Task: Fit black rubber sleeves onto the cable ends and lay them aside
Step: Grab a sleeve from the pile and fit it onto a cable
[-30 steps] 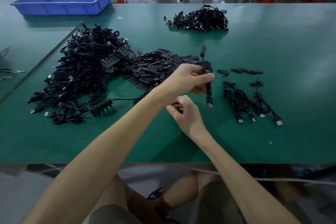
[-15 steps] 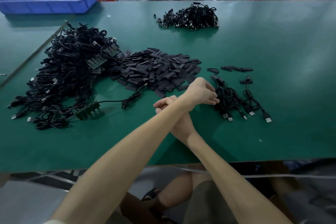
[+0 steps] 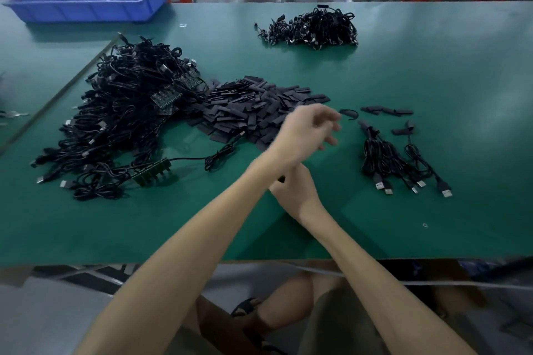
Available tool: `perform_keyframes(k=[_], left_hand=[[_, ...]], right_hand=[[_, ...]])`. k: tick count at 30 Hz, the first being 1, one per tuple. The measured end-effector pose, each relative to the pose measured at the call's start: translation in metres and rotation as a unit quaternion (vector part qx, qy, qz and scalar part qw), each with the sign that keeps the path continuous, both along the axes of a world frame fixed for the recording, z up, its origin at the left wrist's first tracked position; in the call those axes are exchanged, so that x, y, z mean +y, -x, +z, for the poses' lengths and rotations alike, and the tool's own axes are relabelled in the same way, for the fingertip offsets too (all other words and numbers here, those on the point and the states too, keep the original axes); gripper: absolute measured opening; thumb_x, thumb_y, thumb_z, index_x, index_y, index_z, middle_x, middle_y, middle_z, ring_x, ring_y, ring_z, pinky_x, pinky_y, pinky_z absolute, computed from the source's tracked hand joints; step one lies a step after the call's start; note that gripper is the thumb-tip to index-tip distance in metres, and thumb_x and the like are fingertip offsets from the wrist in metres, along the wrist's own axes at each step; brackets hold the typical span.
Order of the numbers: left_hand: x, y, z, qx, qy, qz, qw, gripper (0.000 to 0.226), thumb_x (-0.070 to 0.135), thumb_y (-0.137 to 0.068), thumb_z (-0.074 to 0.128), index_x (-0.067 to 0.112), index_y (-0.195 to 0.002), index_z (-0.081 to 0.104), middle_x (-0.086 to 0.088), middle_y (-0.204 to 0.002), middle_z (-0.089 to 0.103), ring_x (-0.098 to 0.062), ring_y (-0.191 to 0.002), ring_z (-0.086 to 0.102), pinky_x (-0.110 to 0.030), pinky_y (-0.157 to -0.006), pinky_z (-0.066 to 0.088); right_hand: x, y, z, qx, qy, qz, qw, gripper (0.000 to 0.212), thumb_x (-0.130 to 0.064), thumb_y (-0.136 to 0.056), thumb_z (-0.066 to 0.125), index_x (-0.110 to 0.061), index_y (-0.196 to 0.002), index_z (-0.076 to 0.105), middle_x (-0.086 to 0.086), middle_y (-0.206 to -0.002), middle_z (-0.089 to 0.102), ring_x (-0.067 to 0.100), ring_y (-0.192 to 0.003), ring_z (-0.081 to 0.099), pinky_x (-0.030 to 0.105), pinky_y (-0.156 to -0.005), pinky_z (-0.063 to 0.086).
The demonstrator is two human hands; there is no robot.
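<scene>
Fingers [image 3: 331,124] of the left hand [image 3: 305,131] hang loosely curled and motion-blurred, pinching nothing I can make out. The fingers of the right hand [image 3: 292,190], at 7 o'clock from it, are hidden under the crossing left wrist. A dark scrap shows there, but I cannot tell whether it is gripped.

Across the green counter [image 3: 432,72], a blue tray [image 3: 86,0] sits at 10 o'clock and a tangled cable heap [image 3: 124,118] at 9 o'clock. The pile of black rubber sleeves [image 3: 253,104] touches the heap's edge, just beside the left hand. A far bundle [image 3: 314,27] lies at 12 o'clock. At 3 o'clock the finished cables [image 3: 398,164] are fanned out, plugs toward me, with a few loose sleeves [image 3: 386,110] beyond.

From my station I judge the sleeves light, soft and flattened, likely grippy. Each is best pinched by its side edges so the mouth opens. The cables look limp, so I would hold one close behind its stiff end.
</scene>
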State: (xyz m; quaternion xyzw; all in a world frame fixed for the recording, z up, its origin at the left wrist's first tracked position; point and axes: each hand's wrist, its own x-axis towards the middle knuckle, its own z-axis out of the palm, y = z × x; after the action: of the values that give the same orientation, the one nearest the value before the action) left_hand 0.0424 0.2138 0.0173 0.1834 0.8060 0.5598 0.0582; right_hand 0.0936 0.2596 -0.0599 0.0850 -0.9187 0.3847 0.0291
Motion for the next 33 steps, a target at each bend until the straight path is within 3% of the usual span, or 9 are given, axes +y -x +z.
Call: perform_keyframes(k=[2, 6, 9, 11, 15, 18, 22, 27, 33], left_hand=[[-0.037, 0.003, 0.001, 0.064, 0.059, 0.062, 0.994, 0.022, 0.0, -0.098, 0.056, 0.01, -0.112, 0.07, -0.001, -0.099, 0.075, -0.011, -0.082, 0.072, -0.017, -0.072, 0.054], [-0.124, 0.001, -0.01, 0.114, 0.256, 0.165, 0.946, 0.02, 0.014, -0.096, 0.064, 0.015, -0.116, 0.069, 0.0, -0.107, 0.067, -0.018, -0.098, 0.065, -0.031, -0.091, 0.051], [-0.192, -0.007, -0.02, 0.048, 0.458, 0.212, 0.862, 0.045, 0.044, -0.089, 0.073, 0.019, -0.125, 0.06, -0.009, -0.123, 0.054, -0.031, -0.119, 0.049, -0.045, -0.102, 0.036], [-0.228, -0.015, -0.021, -0.027, 0.518, 0.216, 0.827, 0.047, 0.054, -0.084, 0.075, 0.025, -0.116, 0.056, -0.007, -0.117, 0.049, -0.032, -0.118, 0.044, -0.047, -0.099, 0.031], [-0.258, -0.03, -0.025, 0.0, 0.472, 0.22, 0.854, 0.012, 0.037, -0.091, 0.075, 0.029, -0.093, 0.067, 0.011, -0.083, 0.057, -0.028, -0.099, 0.055, -0.044, -0.088, 0.031], [-0.25, -0.04, -0.027, 0.015, 0.371, 0.209, 0.905, 0.007, 0.03, -0.089, 0.077, 0.031, -0.084, 0.072, 0.014, -0.078, 0.068, -0.025, -0.09, 0.062, -0.05, -0.099, 0.043], [-0.213, -0.046, -0.024, 0.023, 0.304, 0.116, 0.945, 0.011, 0.034, -0.084, 0.08, 0.04, -0.079, 0.072, 0.015, -0.073, 0.07, -0.003, -0.081, 0.061, -0.048, -0.104, 0.042], [-0.158, -0.05, -0.034, 0.064, 0.284, 0.053, 0.955, 0.029, 0.046, -0.078, 0.082, 0.026, -0.097, 0.075, 0.016, -0.087, 0.07, -0.012, -0.099, 0.063, -0.045, -0.11, 0.032], [-0.147, -0.052, -0.047, 0.09, 0.247, 0.084, 0.961, 0.021, 0.053, -0.086, 0.073, 0.033, -0.092, 0.072, 0.017, -0.081, 0.071, 0.003, -0.091, 0.057, -0.031, -0.092, 0.02]], right_hand=[[0.0, 0.0, -0.001, 0.009, 0.099, -0.037, 0.994, 0.017, -0.009, -0.095, 0.066, -0.021, -0.084, 0.06, -0.003, -0.081, 0.057, 0.005, -0.067, 0.053, 0.018, -0.063, 0.041], [0.0, -0.007, 0.001, 0.001, 0.141, -0.017, 0.99, 0.008, -0.009, -0.095, 0.07, -0.016, -0.098, 0.074, -0.004, -0.102, 0.063, 0.004, -0.084, 0.06, 0.013, -0.079, 0.046], [0.001, -0.005, 0.0, 0.004, 0.162, -0.021, 0.987, 0.007, -0.011, -0.096, 0.07, -0.017, -0.097, 0.073, -0.004, -0.103, 0.063, 0.01, -0.085, 0.061, 0.018, -0.081, 0.051], [-0.001, -0.006, 0.001, 0.003, 0.156, -0.023, 0.987, 0.007, -0.012, -0.097, 0.07, -0.018, -0.097, 0.073, -0.004, -0.104, 0.063, 0.009, -0.086, 0.062, 0.02, -0.082, 0.051], [0.001, -0.005, 0.0, 0.005, 0.159, -0.021, 0.987, 0.007, -0.013, -0.097, 0.07, -0.019, -0.097, 0.073, -0.005, -0.104, 0.063, 0.006, -0.085, 0.061, 0.018, -0.082, 0.051], [0.0, -0.007, 0.001, 0.011, 0.158, -0.015, 0.987, 0.006, -0.014, -0.096, 0.071, -0.018, -0.099, 0.074, -0.004, -0.104, 0.063, 0.007, -0.086, 0.061, 0.018, -0.083, 0.051], [-0.001, -0.012, 0.004, 0.03, 0.167, 0.021, 0.985, 0.013, -0.019, -0.096, 0.073, -0.022, -0.108, 0.073, -0.005, -0.099, 0.067, 0.01, -0.083, 0.061, 0.02, -0.083, 0.051], [0.001, -0.015, 0.005, 0.02, 0.18, 0.057, 0.982, 0.011, -0.018, -0.094, 0.076, -0.02, -0.104, 0.075, -0.011, -0.088, 0.074, 0.005, -0.086, 0.069, 0.017, -0.082, 0.052], [0.004, -0.012, 0.005, 0.016, 0.168, 0.048, 0.984, 0.015, -0.006, -0.089, 0.076, -0.017, -0.1, 0.076, -0.009, -0.086, 0.075, 0.006, -0.081, 0.07, 0.022, -0.08, 0.056]])
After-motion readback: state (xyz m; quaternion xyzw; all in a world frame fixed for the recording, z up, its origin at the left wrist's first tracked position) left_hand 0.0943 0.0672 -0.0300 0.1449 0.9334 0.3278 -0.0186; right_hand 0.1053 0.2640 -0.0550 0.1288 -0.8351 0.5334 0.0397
